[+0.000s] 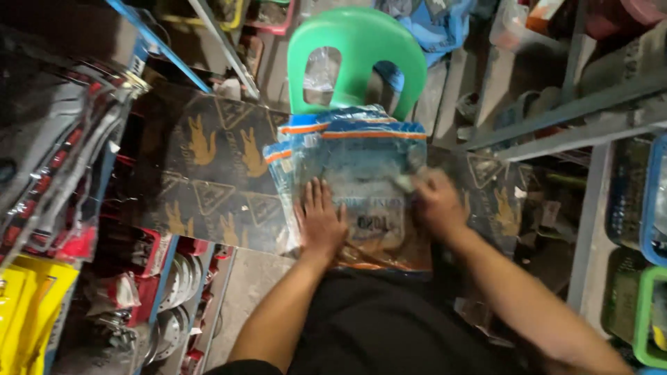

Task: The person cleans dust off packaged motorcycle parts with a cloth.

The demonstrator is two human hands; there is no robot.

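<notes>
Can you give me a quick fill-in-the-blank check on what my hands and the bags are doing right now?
1. The left hand lies ____ on the clear plastic bags, fingers spread.
2. The right hand holds a small pale object against the ____ side of the bags.
3. The bags lie on a dark board printed with ____ animal figures.
4. Behind the bags stands a ____ plastic chair.

Missing words: flat; right; yellow; green

A stack of plastic bags lies on a board across the person's lap, with the left hand flat on it and the right hand just beside. Behind the board stands a chair (facing the person); shelves rise to the right and hanging packets to the left.
</notes>
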